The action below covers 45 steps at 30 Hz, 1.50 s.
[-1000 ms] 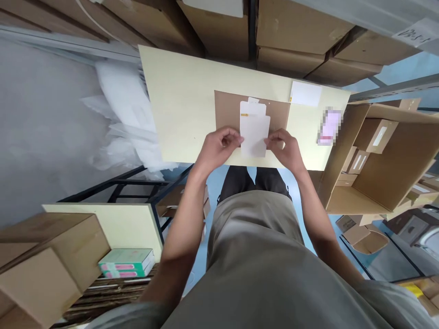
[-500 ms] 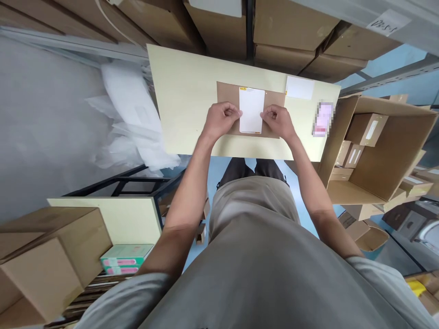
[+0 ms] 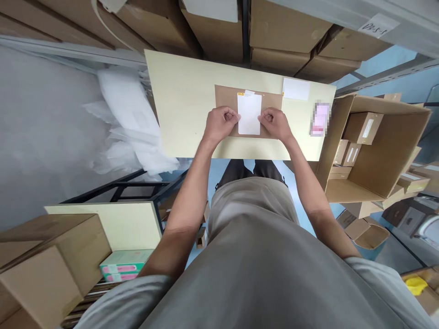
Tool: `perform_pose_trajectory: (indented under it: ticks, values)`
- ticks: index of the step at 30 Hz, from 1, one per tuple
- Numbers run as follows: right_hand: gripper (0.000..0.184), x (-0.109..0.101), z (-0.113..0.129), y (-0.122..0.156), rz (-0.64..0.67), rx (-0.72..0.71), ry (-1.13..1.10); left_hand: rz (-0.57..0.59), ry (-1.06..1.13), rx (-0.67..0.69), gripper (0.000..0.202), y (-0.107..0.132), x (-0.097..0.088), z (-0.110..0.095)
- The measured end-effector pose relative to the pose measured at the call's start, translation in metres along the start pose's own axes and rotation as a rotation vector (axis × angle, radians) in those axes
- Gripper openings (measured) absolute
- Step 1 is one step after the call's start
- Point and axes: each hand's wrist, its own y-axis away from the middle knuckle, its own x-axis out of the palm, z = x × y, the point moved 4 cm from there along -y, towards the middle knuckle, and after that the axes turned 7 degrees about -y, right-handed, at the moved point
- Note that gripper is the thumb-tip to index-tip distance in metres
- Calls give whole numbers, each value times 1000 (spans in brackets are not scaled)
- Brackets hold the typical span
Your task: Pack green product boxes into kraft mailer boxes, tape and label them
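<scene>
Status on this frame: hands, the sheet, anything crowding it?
Hands: left hand and right hand each pinch a side edge of the white sheet. Sheet over brown card on the table. Nothing on it; white slip apart, to the right.

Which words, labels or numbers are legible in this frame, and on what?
Nothing can be read for certain.
Handwritten tag on the shelf: upside down, blurred.
Green box: print too small.
Small boxes in the open carton: labels too small.
White sheet pinched between left hand and right hand: no legible print.
Pink item: pixelated.
</scene>
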Motion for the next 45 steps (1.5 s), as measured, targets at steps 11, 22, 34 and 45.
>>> perform_pose_trajectory:
  ticks: [11, 22, 34, 45]
  values:
    - [42, 2, -3, 0, -4, -25, 25, -27, -11, 20, 10, 2, 4, 3]
    - [40, 2, -6, 2, -21, -32, 42, -79, -51, 34, 12, 1, 8, 3]
    - [28, 6, -8, 4, -48, -29, 41, -75, -44, 43, 12, 2, 8, 0]
    - [30, 8, -12, 3, -72, -34, 62, -77, -49, 31, 13, 3, 7, -2]
